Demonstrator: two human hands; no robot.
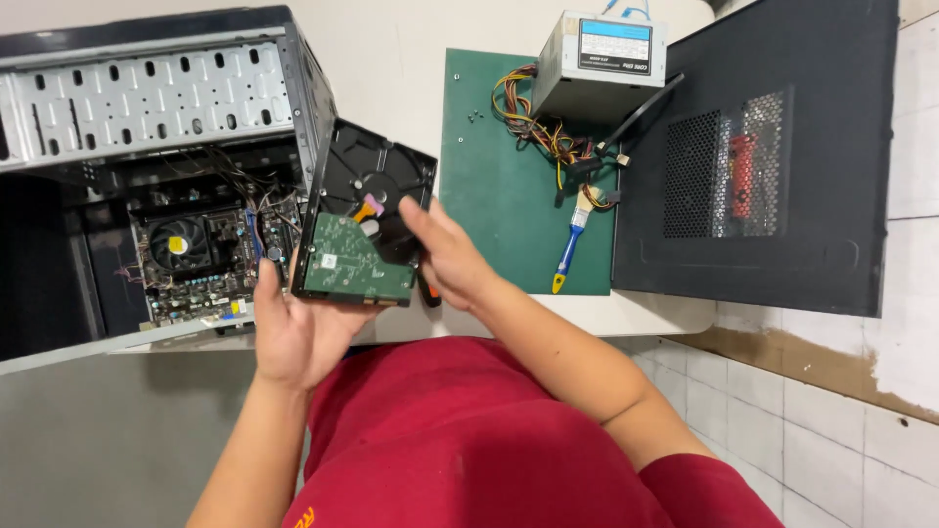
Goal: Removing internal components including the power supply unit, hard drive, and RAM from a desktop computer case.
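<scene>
- While we look down at the worktop [391, 68], we hold a hard drive [367, 220] above its near edge, its green circuit board facing up on a black metal body.
- Our left hand [298, 328] cups the drive from below, its grip clamped on the near edge.
- Our right hand [445, 254] rests on the drive's right side, fingers closed against it; an orange-and-black tool handle peeks out beneath this hand.
- At left lies an open computer case [147, 147] of perforated grey sheet metal; inside it sit a motherboard [210, 264] with a round black cooler fan and loose thin wires.
- A flat green mat [499, 196] carries a boxy grey power supply [599, 68] with a bundle of coloured cables, plus a brush [570, 249] with a blue and yellow handle.
- A black side panel [773, 156] with a mesh vent lies at right.
</scene>
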